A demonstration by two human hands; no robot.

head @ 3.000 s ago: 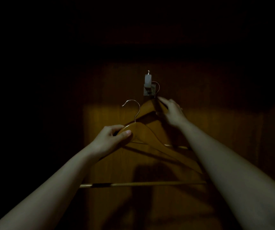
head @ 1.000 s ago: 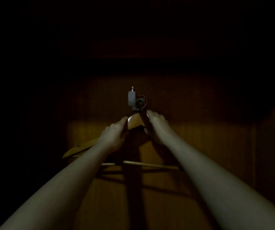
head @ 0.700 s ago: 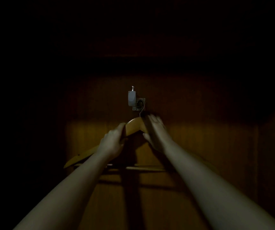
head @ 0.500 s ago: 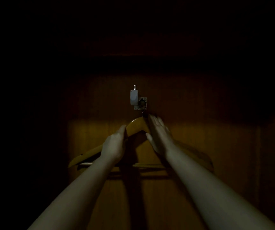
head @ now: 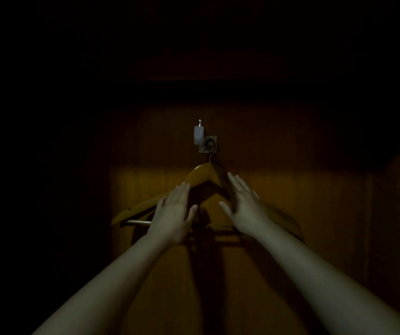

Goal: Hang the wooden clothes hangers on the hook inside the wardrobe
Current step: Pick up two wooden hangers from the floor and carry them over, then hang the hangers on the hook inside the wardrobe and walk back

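Left hand (head: 173, 213) flat and spread wide, holding nothing, just in front of the left arm of the wooden hanger (head: 201, 174). Right hand (head: 243, 205) likewise splayed and empty, over the right arm. Whether either palm touches the wood: cannot tell.

Hanging from the hook (head: 205, 141) on the wardrobe's back panel (head: 315, 201), by a thin wire loop (head: 212, 151) caught behind the pale fitting. Seemingly the letting-go step. Best done slowly: draw both palms straight back, no sideways brush, and watch for swing before pulling away, since a thin wire on a small hook looks easy to knock off.

Counted: two hands, both free. One hook. Hangers: one clearly visible in front; a second wooden edge (head: 288, 218) at lower right hints at another behind, but too dark to be sure. One crossbar (head: 137, 222) seen plainly.
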